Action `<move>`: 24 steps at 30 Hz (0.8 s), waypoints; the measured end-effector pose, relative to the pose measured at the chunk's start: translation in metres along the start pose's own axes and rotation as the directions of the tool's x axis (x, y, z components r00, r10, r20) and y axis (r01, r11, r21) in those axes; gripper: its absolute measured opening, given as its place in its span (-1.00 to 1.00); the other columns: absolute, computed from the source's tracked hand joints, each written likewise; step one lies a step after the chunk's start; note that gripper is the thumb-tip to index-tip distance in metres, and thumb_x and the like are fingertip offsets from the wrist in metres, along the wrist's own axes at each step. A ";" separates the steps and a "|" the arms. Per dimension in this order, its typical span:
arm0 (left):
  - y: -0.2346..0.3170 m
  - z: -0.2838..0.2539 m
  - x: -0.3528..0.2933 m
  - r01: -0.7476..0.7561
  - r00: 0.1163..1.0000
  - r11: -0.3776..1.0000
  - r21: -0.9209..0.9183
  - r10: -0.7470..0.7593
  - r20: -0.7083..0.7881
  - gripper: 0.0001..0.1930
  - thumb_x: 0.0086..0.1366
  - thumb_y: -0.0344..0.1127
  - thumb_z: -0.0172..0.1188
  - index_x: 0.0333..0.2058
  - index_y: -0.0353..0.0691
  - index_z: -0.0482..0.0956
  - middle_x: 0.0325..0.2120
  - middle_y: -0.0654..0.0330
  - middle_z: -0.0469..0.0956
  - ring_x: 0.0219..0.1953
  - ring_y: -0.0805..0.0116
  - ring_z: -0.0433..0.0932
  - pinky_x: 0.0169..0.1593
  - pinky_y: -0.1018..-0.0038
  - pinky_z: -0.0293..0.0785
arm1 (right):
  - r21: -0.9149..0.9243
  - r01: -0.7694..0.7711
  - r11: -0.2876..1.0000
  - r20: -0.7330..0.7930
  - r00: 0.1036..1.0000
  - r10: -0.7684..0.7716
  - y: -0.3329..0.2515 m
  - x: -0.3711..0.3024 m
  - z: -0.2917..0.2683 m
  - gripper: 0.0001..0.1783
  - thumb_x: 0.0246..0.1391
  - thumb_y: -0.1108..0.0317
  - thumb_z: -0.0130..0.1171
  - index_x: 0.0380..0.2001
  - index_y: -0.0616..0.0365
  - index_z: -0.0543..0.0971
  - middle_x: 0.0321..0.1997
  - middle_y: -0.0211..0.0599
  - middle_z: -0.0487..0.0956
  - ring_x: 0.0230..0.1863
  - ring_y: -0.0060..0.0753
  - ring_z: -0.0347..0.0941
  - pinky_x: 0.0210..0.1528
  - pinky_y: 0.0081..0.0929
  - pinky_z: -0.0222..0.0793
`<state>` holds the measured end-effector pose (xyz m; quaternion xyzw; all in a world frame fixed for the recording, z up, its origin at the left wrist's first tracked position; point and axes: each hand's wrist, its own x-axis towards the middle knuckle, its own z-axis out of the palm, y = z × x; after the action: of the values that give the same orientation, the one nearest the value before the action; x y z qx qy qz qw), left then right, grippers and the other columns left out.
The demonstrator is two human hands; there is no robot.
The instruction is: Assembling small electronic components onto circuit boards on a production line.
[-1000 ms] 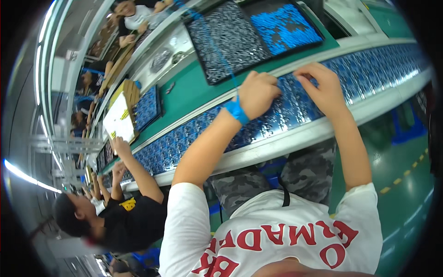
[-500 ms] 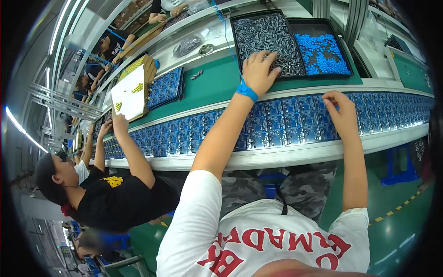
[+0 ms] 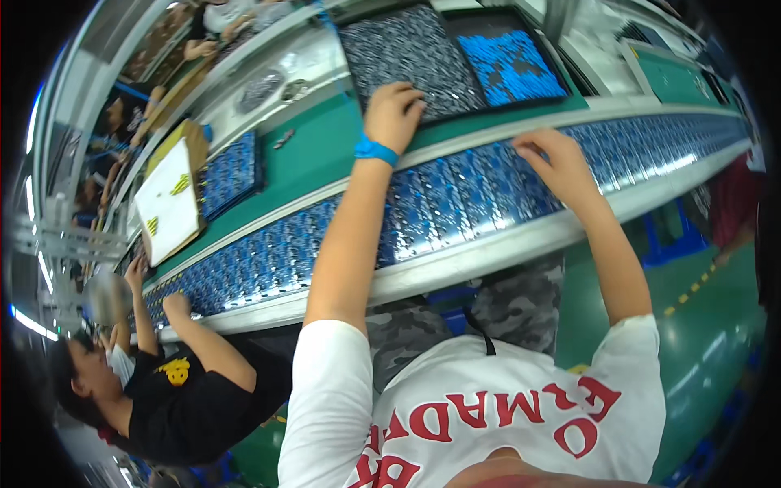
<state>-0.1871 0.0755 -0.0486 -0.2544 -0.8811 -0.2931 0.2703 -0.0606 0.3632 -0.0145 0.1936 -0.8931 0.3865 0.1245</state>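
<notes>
My left hand (image 3: pixel 393 115), with a blue wrist strap (image 3: pixel 376 151), is at the near edge of a black tray heaped with small dark cylindrical electronic parts (image 3: pixel 407 53). Its fingers are curled together, and whatever they hold is hidden. Over the row of blue circuit boards (image 3: pixel 455 195) hovers my right hand (image 3: pixel 561 167), thumb and forefinger pinched. Anything between those fingertips is too small to make out. Beside the dark parts, a second black tray holds small bright blue parts (image 3: pixel 512 69).
A stack of blue boards (image 3: pixel 232 175) and a white sheet with yellow parts (image 3: pixel 172 203) lie to the left on the green bench top (image 3: pixel 313 142). A co-worker in a black shirt (image 3: pixel 195 390) sits close on my left. A few loose parts (image 3: pixel 284 138) lie behind the stack.
The whole view has shifted and tilted, so the bench appears further left and higher. My left hand's spread fingers have drawn together at the tray's edge. My right hand stays pinched over the boards.
</notes>
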 end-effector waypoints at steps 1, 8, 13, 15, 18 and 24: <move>0.002 0.001 0.002 -0.010 1.000 1.000 -0.007 0.010 -0.002 -0.79 0.17 -0.29 0.30 -0.24 -0.20 0.73 -0.09 0.05 0.62 0.00 0.02 0.54 0.12 0.25 0.44 | -0.019 -0.005 1.000 0.002 1.000 0.005 -0.002 0.003 -0.004 -0.86 0.12 0.47 0.22 -0.23 0.22 0.62 -0.21 -0.22 0.64 -0.24 -0.26 0.57 -0.18 -0.43 0.47; -0.001 0.002 0.001 -0.002 1.000 1.000 0.018 0.003 -0.027 -0.82 0.22 -0.27 0.30 -0.25 -0.18 0.74 -0.12 0.08 0.63 -0.05 0.06 0.56 0.04 0.27 0.49 | -0.184 0.131 0.974 0.162 0.982 -0.102 0.005 0.009 0.000 -0.89 0.08 0.41 0.22 -0.31 0.16 0.62 -0.31 -0.23 0.60 -0.24 -0.10 0.54 -0.19 -0.26 0.45; 0.001 0.003 -0.002 -0.001 0.994 0.999 -0.033 -0.002 -0.110 -0.83 0.27 -0.25 0.28 -0.24 -0.15 0.74 -0.14 0.10 0.63 -0.07 0.09 0.55 0.03 0.27 0.48 | -0.259 0.116 0.959 0.242 0.969 -0.052 0.003 0.007 0.006 -0.91 0.06 0.40 0.22 -0.34 0.12 0.62 -0.31 -0.27 0.60 -0.21 -0.07 0.54 -0.17 -0.21 0.45; 0.001 0.002 -0.003 -0.016 0.993 0.999 -0.044 0.011 -0.117 -0.84 0.28 -0.24 0.28 -0.24 -0.13 0.75 -0.15 0.10 0.63 -0.06 0.10 0.55 0.04 0.27 0.46 | -0.266 0.118 0.957 0.261 0.964 -0.046 0.003 0.010 0.010 -0.92 0.06 0.40 0.22 -0.34 0.12 0.61 -0.31 -0.28 0.60 -0.20 -0.07 0.54 -0.17 -0.21 0.45; 0.001 0.000 -0.003 -0.022 0.994 0.999 -0.032 0.018 -0.111 -0.84 0.27 -0.24 0.28 -0.24 -0.13 0.75 -0.15 0.11 0.63 -0.05 0.10 0.54 0.05 0.27 0.45 | -0.349 0.165 0.922 0.288 0.955 -0.062 0.007 0.015 0.018 -0.93 0.06 0.41 0.21 -0.35 0.12 0.61 -0.31 -0.27 0.60 -0.20 -0.07 0.54 -0.17 -0.19 0.45; 0.001 -0.003 -0.003 -0.008 0.994 0.999 -0.036 0.004 -0.107 -0.84 0.27 -0.24 0.29 -0.24 -0.11 0.75 -0.16 0.11 0.63 -0.04 0.10 0.53 0.07 0.26 0.43 | -0.344 0.189 0.920 0.299 0.951 -0.083 0.008 0.018 0.019 -0.93 0.04 0.42 0.21 -0.38 0.13 0.61 -0.33 -0.26 0.60 -0.21 -0.06 0.54 -0.17 -0.16 0.45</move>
<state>-0.1833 0.0737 -0.0483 -0.2457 -0.8593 -0.3213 0.3132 -0.0817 0.3492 -0.0255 0.2813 -0.9424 0.1711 0.0587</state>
